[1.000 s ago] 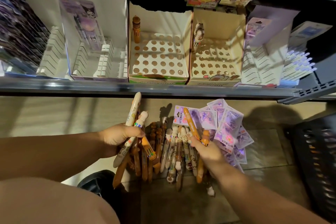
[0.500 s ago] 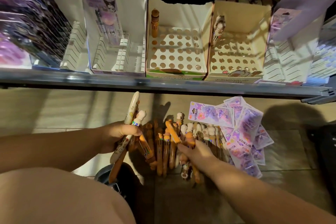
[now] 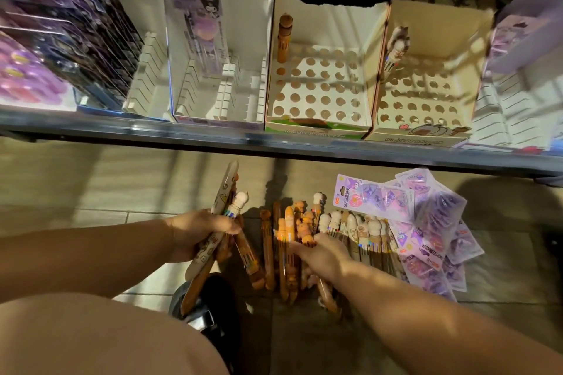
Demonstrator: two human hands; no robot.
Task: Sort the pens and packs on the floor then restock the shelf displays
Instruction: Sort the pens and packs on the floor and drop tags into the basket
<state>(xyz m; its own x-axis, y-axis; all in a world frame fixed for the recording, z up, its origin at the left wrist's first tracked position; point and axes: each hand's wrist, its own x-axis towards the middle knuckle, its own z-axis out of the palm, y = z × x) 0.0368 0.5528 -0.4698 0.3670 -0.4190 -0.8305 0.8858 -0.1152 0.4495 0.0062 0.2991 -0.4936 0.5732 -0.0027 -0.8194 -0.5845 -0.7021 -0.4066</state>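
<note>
My left hand (image 3: 198,234) grips a bundle of pens (image 3: 224,201), cream and brown ones, tips pointing up toward the shelf. My right hand (image 3: 323,256) pinches orange pens (image 3: 288,231) in the pile of pens (image 3: 350,231) lying on the floor. Purple packs (image 3: 426,222) lie fanned out to the right of the pile. On the shelf, a green-fronted pen box (image 3: 316,128) with a grid of holes holds one brown pen (image 3: 284,36). The cream pen box (image 3: 420,134) beside it holds one white-topped pen (image 3: 396,46).
A white slotted display (image 3: 219,94) holds one purple pack (image 3: 198,27). Left of it stand rows of dark packs (image 3: 67,39). Another slotted display (image 3: 515,100) sits at the right. The metal shelf edge (image 3: 274,143) runs across. My knee (image 3: 91,335) and a black shoe (image 3: 213,313) are below.
The view shifted left and closer to the shelf. My right hand drew leftward across the pile onto the orange pens. My left hand kept its bundle.
</note>
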